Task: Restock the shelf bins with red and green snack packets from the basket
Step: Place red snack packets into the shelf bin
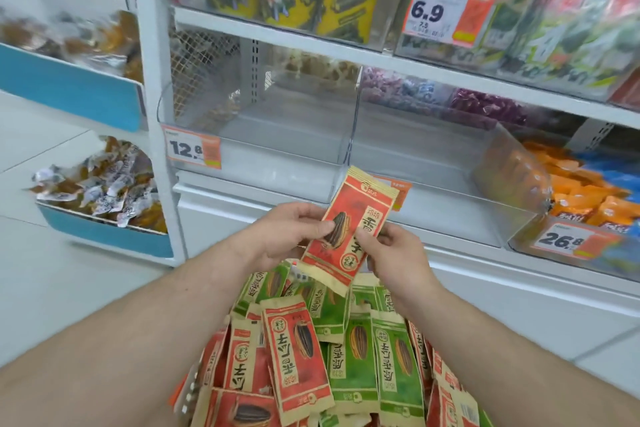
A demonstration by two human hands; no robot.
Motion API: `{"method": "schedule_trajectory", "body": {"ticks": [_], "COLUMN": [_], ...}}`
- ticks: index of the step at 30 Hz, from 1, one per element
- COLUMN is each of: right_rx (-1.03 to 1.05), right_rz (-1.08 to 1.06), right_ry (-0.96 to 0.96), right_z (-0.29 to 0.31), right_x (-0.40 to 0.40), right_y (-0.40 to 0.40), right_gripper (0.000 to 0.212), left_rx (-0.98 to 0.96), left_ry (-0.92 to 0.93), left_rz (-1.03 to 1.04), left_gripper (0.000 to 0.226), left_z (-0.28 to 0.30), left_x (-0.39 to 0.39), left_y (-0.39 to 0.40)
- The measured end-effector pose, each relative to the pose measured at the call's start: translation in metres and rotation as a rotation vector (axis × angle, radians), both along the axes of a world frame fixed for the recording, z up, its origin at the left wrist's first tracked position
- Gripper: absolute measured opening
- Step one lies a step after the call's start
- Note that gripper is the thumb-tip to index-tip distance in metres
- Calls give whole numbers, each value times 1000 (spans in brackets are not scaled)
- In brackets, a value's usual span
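Red packet (347,229) is held up in the air by both hands, just above the heap in the basket and in front of the lower shelf. Left hand (282,234) pinches its left edge, with the thumb lying on the printed seed; right hand (393,255) pinches the right edge, its thumb on the front and the other fingers curled behind. I think it is held so, face to the person, to check the colour before choosing a bin. It is a flat, narrow sachet, red with a cream border, crimped at both ends, and it shows a dark striped sunflower seed and large characters.

Below it the red and green packets (349,354) lie mixed and overlapping; the basket itself is almost hidden under them. Behind the hands two clear bins stand side by side at the shelf front: the left bin (277,149), with a 12.8 price tag (192,150), and the right bin (433,163). Both look bare inside, probably waiting for one colour each.
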State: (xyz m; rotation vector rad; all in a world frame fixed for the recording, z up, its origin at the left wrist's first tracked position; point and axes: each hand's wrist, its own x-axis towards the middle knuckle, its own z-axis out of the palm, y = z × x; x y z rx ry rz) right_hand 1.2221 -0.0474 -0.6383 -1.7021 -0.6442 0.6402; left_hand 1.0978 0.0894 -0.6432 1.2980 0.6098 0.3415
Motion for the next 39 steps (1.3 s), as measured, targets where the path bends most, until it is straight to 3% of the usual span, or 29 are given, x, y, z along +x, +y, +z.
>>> {"method": "schedule_trajectory", "body": {"ticks": [8,15,18,22,27,34,39], "right_rx": [-92,-66,-80,-76,-113,-221,-193], "right_rz": [63,193,198,183,164,104,85], "right_ry": [-42,-6,94,150,66,-23,-37], "right_z": [43,77,91,111,104,55,32], "right_x": [-14,-15,-8,2,17,34,39], "right_y": [8,36,75,149,255,370,414], "right_gripper": [16,9,8,17,19,24,22], "left_rx": [2,24,214,753,1038,1093,944], "left_ry": [-52,-122,-105,126,308,320,426], "left_rz": [128,234,392,746,825,705,713], "left_gripper": [14,14,17,14,28,42,42], "left_z": [28,54,71,77,57,48,51], "left_x": [-6,-6,-12,-28,-43,-37,-41], "left_y": [6,19,46,100,163,218,246]}}
